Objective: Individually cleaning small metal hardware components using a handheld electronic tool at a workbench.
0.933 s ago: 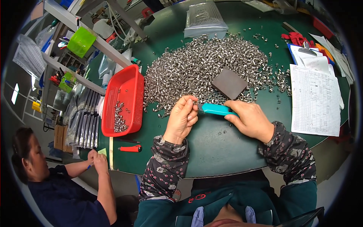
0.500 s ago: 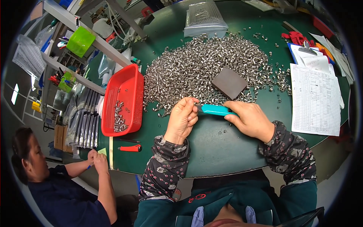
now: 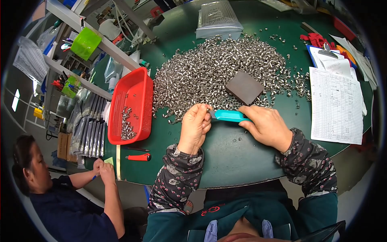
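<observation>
My right hand (image 3: 269, 126) is closed around a turquoise utility knife (image 3: 229, 116), held level with its blade end pointing left. Facing it, my left hand (image 3: 194, 127) is closed in a pinch, its fingertips at the blade end; whatever small piece they hold is mostly hidden. Both hands are above the table's near side, just in front of a wide heap of small shiny metal rings (image 3: 209, 68). A dark brown square block (image 3: 245, 88) rests on the heap's near right part, beyond my right hand.
To the left stands a red plastic basket (image 3: 147, 105) with some rings inside. Near it lie a red utility knife (image 3: 139, 157) and a dark pen-like stick (image 3: 138, 149). Printed sheets (image 3: 336, 107) and a clipboard (image 3: 326, 52) lie right. A co-worker (image 3: 68, 197) sits at left.
Almost nothing differs. The turquoise knife and my right hand have shifted very slightly away from me; my left hand keeps its pinch at the blade end.
</observation>
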`<state>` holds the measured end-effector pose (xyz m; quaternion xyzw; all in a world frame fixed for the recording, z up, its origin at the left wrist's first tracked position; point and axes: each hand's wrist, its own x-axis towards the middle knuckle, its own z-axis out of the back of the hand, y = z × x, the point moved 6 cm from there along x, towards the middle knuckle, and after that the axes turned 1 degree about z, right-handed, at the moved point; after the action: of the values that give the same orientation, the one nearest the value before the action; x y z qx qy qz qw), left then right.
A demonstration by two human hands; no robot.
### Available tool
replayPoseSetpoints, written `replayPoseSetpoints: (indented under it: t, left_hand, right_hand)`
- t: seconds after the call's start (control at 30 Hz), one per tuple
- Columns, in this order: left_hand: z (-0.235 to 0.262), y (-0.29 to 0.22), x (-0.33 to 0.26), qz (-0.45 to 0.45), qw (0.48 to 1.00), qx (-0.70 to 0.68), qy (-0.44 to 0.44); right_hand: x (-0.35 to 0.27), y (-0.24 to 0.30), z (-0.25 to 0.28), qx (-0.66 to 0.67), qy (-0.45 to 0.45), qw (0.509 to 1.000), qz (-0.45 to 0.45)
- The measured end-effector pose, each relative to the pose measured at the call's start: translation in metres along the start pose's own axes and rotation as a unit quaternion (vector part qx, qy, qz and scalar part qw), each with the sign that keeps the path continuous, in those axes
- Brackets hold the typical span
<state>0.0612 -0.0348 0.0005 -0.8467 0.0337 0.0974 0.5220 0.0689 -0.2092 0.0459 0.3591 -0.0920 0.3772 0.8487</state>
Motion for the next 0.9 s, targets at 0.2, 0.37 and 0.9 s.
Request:
replayPoseSetpoints:
  t: [0.2,0.37,0.9]
  left_hand:
    - [0.0000,-0.0007,0.0002,-0.009,1.000,0.013,0.002]
    - [0.0008,0.0001,0.0008,-0.012,1.000,0.013,0.002]
    - [0.0058,-0.0006,0.0006,0.040,0.997,0.067,0.000]
  right_hand:
    - [-0.0002,0.0035,0.0032,-0.026,-0.015,0.999,0.016]
    - [0.0006,0.0055,0.0052,-0.042,-0.020,0.999,0.025]
    - [0.0018,0.0060,0.0054,-0.093,-0.032,0.992,0.081]
